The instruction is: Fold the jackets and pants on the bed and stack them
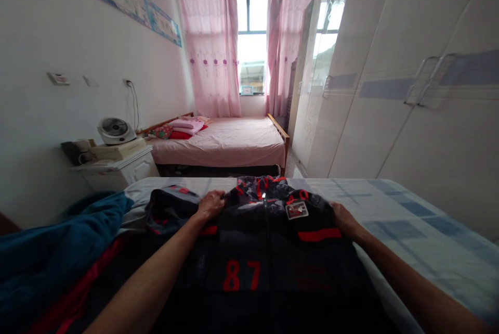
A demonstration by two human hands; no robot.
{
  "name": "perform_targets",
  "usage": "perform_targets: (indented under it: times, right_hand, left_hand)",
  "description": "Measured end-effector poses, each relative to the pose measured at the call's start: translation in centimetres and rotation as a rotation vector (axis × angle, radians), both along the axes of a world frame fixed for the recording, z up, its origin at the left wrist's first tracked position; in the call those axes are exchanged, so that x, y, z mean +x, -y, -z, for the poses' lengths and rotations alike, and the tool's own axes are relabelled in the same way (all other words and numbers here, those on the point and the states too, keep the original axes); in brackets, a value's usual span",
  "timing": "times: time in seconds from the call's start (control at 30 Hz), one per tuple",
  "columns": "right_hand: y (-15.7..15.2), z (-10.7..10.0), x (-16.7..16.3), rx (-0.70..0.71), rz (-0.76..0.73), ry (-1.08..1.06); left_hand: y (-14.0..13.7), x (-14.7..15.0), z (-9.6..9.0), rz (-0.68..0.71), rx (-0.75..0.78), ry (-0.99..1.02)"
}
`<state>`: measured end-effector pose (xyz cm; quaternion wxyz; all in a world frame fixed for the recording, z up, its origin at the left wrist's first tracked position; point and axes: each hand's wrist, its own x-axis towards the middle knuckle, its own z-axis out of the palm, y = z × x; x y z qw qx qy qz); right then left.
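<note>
A black zip-up jacket (pixel 288 261) with red trim, a red 87 and a square patch lies front side up on the bed before me. Its patterned collar points away from me. My left hand (pixel 212 204) is closed on the jacket at the left shoulder, fingers bent into the cloth. At the opposite shoulder, my right hand (pixel 343 219) grips the jacket's edge, its fingertips partly hidden. Beside my left hand lies a dark folded piece of clothing (pixel 171 209) with red and grey parts; whether it belongs to the jacket I cannot tell.
The jacket rests on a bed with a blue-and-white checked sheet (pixel 393 204). Teal cloth (pixel 66 240) is heaped at the left. Beyond stand a pink-covered bed (pixel 234 139) and a bedside cabinet (pixel 136 165) holding a small fan (pixel 116 130). White wardrobes (pixel 370 131) line the right.
</note>
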<state>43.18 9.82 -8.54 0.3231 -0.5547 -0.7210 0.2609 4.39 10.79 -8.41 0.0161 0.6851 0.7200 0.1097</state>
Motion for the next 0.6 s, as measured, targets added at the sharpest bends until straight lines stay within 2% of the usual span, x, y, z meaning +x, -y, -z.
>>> perform_targets:
  times: [0.07, 0.13, 0.2, 0.23, 0.3, 0.43, 0.53, 0.6]
  right_hand:
    - [0.2, -1.8, -0.1, 0.178, 0.182, 0.157]
    - [0.1, -3.7, 0.1, 0.412, 0.440, 0.391]
    - [-0.5, -4.8, 0.7, 0.572, 0.667, 0.593]
    - [-1.0, -4.8, 1.3, 0.571, 0.727, 0.649]
    - [-1.8, -3.8, 3.0, 0.462, 0.760, 0.715]
    - [-2.2, 0.2, 6.9, 0.198, 0.753, 0.697]
    - [-1.7, 1.8, 8.0, 0.132, 0.692, 0.637]
    - [-1.2, 1.4, 7.8, 0.145, 0.637, 0.604]
  left_hand:
    - [-0.2, 0.1, -1.2, -0.068, 0.144, -0.009]
    - [-0.6, 0.3, -2.2, -0.136, 0.279, -0.029]
    - [-0.9, 0.6, -2.5, -0.175, 0.358, -0.050]
    - [-0.9, 0.7, -2.4, -0.183, 0.373, -0.057]
    - [-0.8, 0.9, -1.7, -0.182, 0.370, -0.070]
    - [0.7, 1.2, 0.0, -0.049, 0.284, -0.099]
    - [2.4, 1.8, 0.8, 0.118, 0.187, -0.109]
    - [3.4, 2.3, 1.1, 0.178, 0.113, -0.106]
